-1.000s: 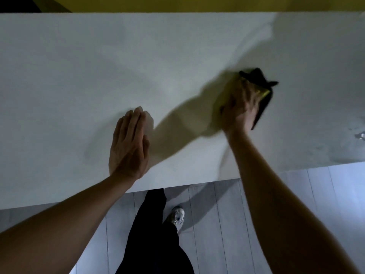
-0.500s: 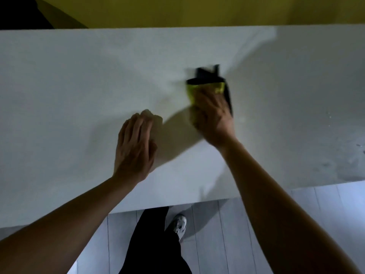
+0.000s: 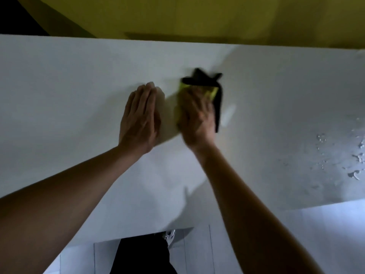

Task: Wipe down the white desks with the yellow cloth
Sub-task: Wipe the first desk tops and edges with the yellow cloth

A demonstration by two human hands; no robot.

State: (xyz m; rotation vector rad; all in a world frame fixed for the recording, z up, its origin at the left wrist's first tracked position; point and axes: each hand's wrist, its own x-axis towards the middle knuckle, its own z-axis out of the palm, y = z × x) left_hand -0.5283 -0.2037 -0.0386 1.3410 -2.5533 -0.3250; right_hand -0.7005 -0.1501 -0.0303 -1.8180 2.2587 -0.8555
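Observation:
The white desk [image 3: 69,80] fills most of the head view. My right hand [image 3: 197,117] presses flat on the yellow cloth [image 3: 214,92] near the desk's middle; the cloth has a dark edge that sticks out beyond my fingers and down its right side. Most of the cloth is hidden under the hand, and the hand is blurred. My left hand [image 3: 140,119] rests flat on the desk with straight fingers, just left of the right hand and almost touching it.
Water droplets and wet patches [image 3: 355,155] lie on the desk at the right. A yellow wall [image 3: 197,16] runs behind the desk's far edge. Below the near edge are pale floorboards [image 3: 325,234], my dark trouser leg [image 3: 142,256] and a shoe [image 3: 170,236].
My right hand has slid the cloth leftward across the desk, from well to the right to right beside my left hand. The left hand has stayed planted flat on the desk.

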